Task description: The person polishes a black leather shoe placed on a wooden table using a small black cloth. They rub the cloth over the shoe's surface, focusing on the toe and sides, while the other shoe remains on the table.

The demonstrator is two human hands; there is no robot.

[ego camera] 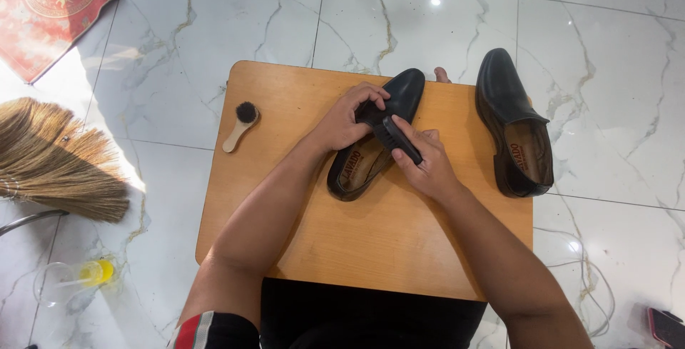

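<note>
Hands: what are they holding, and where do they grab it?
Left hand grips the black shoe across its upper. Right hand holds a black brush by its back.

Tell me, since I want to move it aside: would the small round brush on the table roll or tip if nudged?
The small round brush lies flat on its side on the wooden table, so it probably slides or pivots rather than tips. Its round bristle head might let it roll slightly. It looks light.

Black shoes (399,95), orange-brown table (371,242), white grey-veined marble floor (606,35)
</note>
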